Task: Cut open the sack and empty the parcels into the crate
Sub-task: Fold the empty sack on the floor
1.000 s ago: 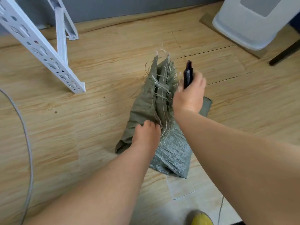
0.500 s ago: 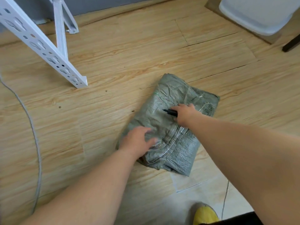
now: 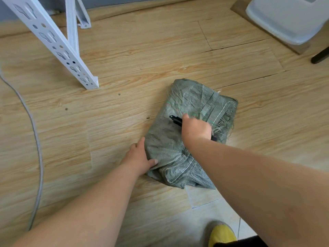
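A grey-green woven sack [image 3: 188,107] lies flat on the wooden floor, its frayed end to the right. My right hand [image 3: 195,130] grips a black cutter [image 3: 175,119] whose tip points left across the top of the sack. At the sack's near left edge my left hand [image 3: 139,157] holds the fabric, thumb on top. The parcels inside are hidden. A white plastic crate [image 3: 286,18] stands at the far right corner.
A white perforated metal rack leg [image 3: 58,45] slants across the far left. A grey cable [image 3: 38,152] curves along the left side of the floor. A yellow shoe [image 3: 221,235] shows at the bottom right. A dark furniture leg [image 3: 320,56] sits at the right edge.
The sack, held upright a second ago, now lies flat. My right hand came down with the cutter onto its top. My left hand slid to the sack's left edge.
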Available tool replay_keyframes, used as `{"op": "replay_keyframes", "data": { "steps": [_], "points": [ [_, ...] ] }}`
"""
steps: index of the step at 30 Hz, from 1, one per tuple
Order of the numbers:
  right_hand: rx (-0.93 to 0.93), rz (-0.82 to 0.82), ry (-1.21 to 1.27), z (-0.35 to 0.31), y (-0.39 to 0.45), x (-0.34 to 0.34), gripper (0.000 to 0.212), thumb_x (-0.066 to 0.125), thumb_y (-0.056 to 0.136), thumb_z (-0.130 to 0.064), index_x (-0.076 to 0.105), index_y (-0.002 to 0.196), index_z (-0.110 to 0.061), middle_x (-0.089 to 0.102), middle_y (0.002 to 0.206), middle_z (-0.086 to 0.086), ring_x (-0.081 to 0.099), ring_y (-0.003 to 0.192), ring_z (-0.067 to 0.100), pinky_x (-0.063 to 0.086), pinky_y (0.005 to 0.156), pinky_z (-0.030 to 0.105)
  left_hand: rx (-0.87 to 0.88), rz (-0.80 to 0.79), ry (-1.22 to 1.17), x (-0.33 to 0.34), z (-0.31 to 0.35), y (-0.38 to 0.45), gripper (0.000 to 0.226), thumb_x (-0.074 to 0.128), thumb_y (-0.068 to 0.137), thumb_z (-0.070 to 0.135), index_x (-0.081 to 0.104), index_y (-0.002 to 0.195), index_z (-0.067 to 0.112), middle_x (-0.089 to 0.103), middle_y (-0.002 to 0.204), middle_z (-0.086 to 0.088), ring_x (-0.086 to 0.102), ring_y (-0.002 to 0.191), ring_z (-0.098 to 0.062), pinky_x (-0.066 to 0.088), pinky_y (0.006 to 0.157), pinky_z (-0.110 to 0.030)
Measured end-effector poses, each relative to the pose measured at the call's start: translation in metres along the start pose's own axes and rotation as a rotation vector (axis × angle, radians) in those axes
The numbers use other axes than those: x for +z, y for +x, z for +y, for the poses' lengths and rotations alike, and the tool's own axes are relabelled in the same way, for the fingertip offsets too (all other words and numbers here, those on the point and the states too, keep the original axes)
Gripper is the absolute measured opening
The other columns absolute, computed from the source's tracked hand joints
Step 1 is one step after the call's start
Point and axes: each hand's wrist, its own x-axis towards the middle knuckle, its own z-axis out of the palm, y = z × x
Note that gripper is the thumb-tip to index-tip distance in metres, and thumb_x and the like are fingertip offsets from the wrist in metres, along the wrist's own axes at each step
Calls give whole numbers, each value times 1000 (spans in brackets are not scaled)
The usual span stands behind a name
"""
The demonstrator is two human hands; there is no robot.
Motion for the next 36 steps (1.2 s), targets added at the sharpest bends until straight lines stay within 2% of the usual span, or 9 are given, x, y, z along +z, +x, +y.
{"op": "replay_keyframes", "data": {
  "steps": [2, 5, 12, 16, 19, 22, 27, 32, 36],
  "points": [
    [42, -119, 81, -1, 1, 8, 57, 49, 89, 4, 33, 140, -16, 57, 83, 5, 58, 71, 24, 42, 54, 33, 13, -35, -30, -5, 1, 0, 102, 72, 80, 45, 3, 154, 29, 28, 152, -11, 36, 137, -30, 33, 112, -43],
    [92, -264, 301, 4, 9, 16, 58, 47, 98, -17, 24, 148, -35, 59, 119, 13, 56, 109, 36, 52, 82, 41, 31, -85, -6, -4, 3, -1, 98, 68, 84, 46, 2, 154, 33, 25, 155, -9, 35, 138, -30, 34, 111, -43],
    [-73, -323, 599, -1, 13, 18, 60, 50, 99, -36, 23, 152, -36, 48, 145, 9, 51, 125, 33, 44, 101, 36, -143, -196, -439, 2, -7, 10, 108, 75, 76, 48, 2, 154, 28, 35, 153, -3, 42, 134, -27, 36, 111, -42],
    [-97, -420, 756, -12, 10, 24, 61, 51, 99, -36, 25, 153, -29, 42, 150, 10, 43, 134, 31, 35, 108, 36, -218, -311, -634, -14, -14, 5, 103, 88, 54, 54, 38, 138, 22, 58, 131, 4, 57, 117, -20, 47, 100, -39],
    [-48, -454, 993, -25, 13, 21, 59, 55, 97, -39, 33, 151, -27, 47, 145, 8, 47, 130, 29, 37, 110, 41, -129, -53, -690, -31, -11, 3, 74, 88, 66, 27, 46, 126, 19, 62, 118, 3, 60, 109, -20, 46, 98, -34],
    [2, -476, 1214, -38, 17, 16, 54, 56, 97, -36, 38, 147, -26, 53, 137, 4, 53, 117, 24, 41, 103, 37, 34, 272, -442, -47, 7, -3, 81, 79, 73, 13, 34, 138, 29, 60, 112, 4, 60, 103, -24, 48, 91, -35],
    [22, -499, 1460, -57, 19, 0, 33, 51, 101, -21, 50, 134, -21, 61, 100, 1, 57, 81, 14, 45, 71, 27, 74, 511, 195, -53, 31, -25, 80, 59, 88, 8, 12, 148, 31, 59, 113, -4, 62, 97, -30, 46, 69, -38],
    [72, -499, 1430, -71, 17, -4, 28, 51, 98, -18, 53, 127, -19, 56, 80, 4, 49, 66, 20, 43, 67, 34, 153, 502, 520, -54, 33, -37, 84, 47, 90, -2, -4, 153, 19, 46, 126, -11, 59, 107, -30, 50, 80, -40],
    [257, -403, 1159, -55, 12, -2, 39, 50, 96, -13, 50, 134, -15, 61, 105, 13, 61, 88, 30, 54, 76, 38, 181, 481, 612, -49, 40, -36, 92, 53, 86, -3, -7, 153, 15, 44, 126, -11, 60, 105, -27, 51, 77, -37]
  ]
}}
